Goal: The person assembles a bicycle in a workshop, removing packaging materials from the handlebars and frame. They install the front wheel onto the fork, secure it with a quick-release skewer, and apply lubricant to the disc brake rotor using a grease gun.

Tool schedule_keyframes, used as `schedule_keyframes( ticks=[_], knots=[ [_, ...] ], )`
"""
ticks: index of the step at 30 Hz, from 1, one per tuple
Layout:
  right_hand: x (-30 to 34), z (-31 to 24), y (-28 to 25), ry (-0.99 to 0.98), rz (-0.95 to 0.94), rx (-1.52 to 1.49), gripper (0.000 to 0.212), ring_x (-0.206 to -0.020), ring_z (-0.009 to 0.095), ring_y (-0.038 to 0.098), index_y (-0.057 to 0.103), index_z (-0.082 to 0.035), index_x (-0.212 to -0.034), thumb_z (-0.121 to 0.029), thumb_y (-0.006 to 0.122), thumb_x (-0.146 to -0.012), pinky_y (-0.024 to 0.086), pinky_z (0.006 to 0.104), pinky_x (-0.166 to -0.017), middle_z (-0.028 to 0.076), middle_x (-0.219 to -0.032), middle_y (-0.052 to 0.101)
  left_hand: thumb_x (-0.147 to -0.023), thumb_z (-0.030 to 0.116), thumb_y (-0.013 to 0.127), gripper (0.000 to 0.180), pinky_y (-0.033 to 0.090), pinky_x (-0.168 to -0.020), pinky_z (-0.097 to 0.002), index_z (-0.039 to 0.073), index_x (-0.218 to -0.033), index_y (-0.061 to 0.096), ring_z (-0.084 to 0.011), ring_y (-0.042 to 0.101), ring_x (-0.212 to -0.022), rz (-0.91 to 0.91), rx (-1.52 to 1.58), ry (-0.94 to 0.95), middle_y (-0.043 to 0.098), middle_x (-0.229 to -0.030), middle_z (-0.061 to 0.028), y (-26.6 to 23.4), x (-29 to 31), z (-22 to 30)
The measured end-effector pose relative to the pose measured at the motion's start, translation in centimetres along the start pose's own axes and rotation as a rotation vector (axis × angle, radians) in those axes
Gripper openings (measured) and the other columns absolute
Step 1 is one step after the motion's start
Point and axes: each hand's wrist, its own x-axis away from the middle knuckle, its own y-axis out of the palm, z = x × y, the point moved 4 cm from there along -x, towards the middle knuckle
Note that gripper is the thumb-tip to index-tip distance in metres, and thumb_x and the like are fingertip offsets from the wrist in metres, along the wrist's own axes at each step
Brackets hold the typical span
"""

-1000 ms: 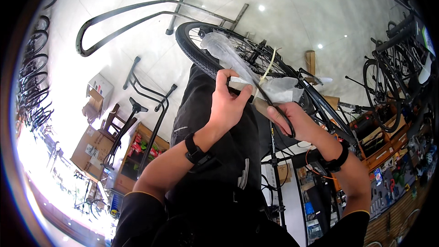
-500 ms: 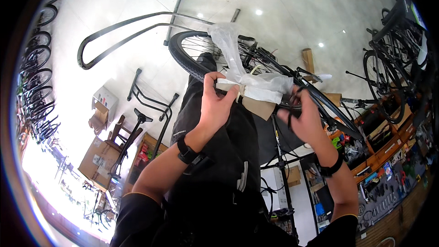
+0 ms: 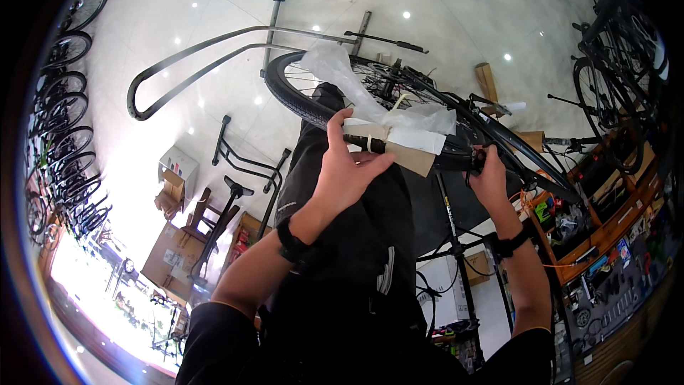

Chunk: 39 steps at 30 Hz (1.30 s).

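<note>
My left hand (image 3: 347,175) is closed at the left end of a folded piece of brown cardboard (image 3: 412,159), thumb along its lower edge and fingers over its top. The cardboard sits around a black tube (image 3: 360,141) with a pale tie on it. Crumpled translucent plastic wrap (image 3: 343,82) hangs from its upper side, and a pale strip end (image 3: 400,101) sticks up there. My right hand (image 3: 490,175) is closed at the right, around a small dark object I cannot make out. Beneath lies a bicycle with a black-tyred wheel (image 3: 288,94) beside my leg.
A bent metal tube stand (image 3: 171,50) lies on the pale floor ahead. Black stands and cardboard boxes (image 3: 171,257) are at the left, with a row of bicycles beyond. Tool shelves (image 3: 605,271) and more bicycles (image 3: 595,93) line the right. A black upright pole (image 3: 456,242) stands near my right arm.
My right hand has drawn slightly right and down from the cardboard, its fingers now closed together. My left hand still grips the cardboard. The view has shifted, showing a black rod on the floor.
</note>
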Motion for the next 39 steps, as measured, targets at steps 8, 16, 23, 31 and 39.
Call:
schedule_keyframes(
  ticks=[8, 16, 23, 31, 39],
  knots=[
    [0.0, -0.5, 0.1, 0.017, 0.049, -0.014, 0.043, -0.091, 0.036, 0.063, 0.049, 0.0, -0.1, 0.003, 0.076, -0.066, 0.05, 0.0425, -0.078, 0.017, -0.097, 0.063, -0.089, -0.001, 0.062, 0.013, 0.05, -0.063, -0.0235, -0.002, -0.101, 0.058, -0.0117, 0.063, -0.071, 0.018, -0.31, 0.148, 0.06, -0.082, -0.0055, -2.3, 0.8, 0.6],
    [0.1, -0.5, 0.2, -0.02, 0.043, 0.002, 0.046, -0.096, 0.038, 0.062, 0.047, -0.001, -0.101, 0.003, 0.077, -0.066, 0.049, 0.0438, -0.08, 0.018, -0.098, 0.063, -0.072, 0.003, 0.073, 0.019, 0.046, -0.071, -0.0374, 0.003, -0.088, 0.063, -0.0296, 0.055, -0.082, -0.112, -0.95, 0.757, 0.056, -0.085, -0.009, -4.5, 3.0, 4.6],
    [0.1, 0.2, 0.4, -0.085, 0.087, 0.037, 0.052, -0.094, 0.04, 0.061, 0.045, -0.001, -0.104, 0.002, 0.078, -0.064, 0.049, 0.0447, -0.08, 0.019, -0.096, 0.061, -0.073, 0.001, 0.075, 0.018, 0.048, -0.086, -0.0401, 0.001, -0.085, 0.062, -0.036, 0.058, -0.102, -0.24, -1.052, 0.741, 0.054, -0.112, -0.0209, -6.7, 9.6, 10.2],
    [0.1, 0.3, 0.4, -0.067, 0.079, 0.002, 0.052, -0.097, 0.041, 0.061, 0.045, -0.001, -0.103, 0.003, 0.079, -0.063, 0.049, 0.0451, -0.081, 0.02, -0.099, 0.062, -0.075, -0.006, 0.056, 0.009, 0.049, -0.069, -0.034, 0.0, -0.081, 0.054, -0.0287, 0.06, -0.07, 0.002, -1.061, 0.456, 0.061, -0.082, -0.0145, -16.0, 13.0, 7.3],
    [-1.4, -0.2, 0.0, -0.276, 0.032, -0.044, 0.06, -0.093, 0.037, 0.062, 0.052, -0.001, -0.116, 0.003, 0.079, -0.063, 0.05, 0.0403, -0.08, 0.017, -0.099, 0.063, -0.084, -0.004, 0.05, 0.023, 0.045, -0.063, -0.0266, 0.002, -0.106, 0.047, -0.0133, 0.052, -0.069, 0.483, -1.221, 0.458, 0.054, -0.079, -0.0077, -33.0, 13.0, -1.5]
  ],
)
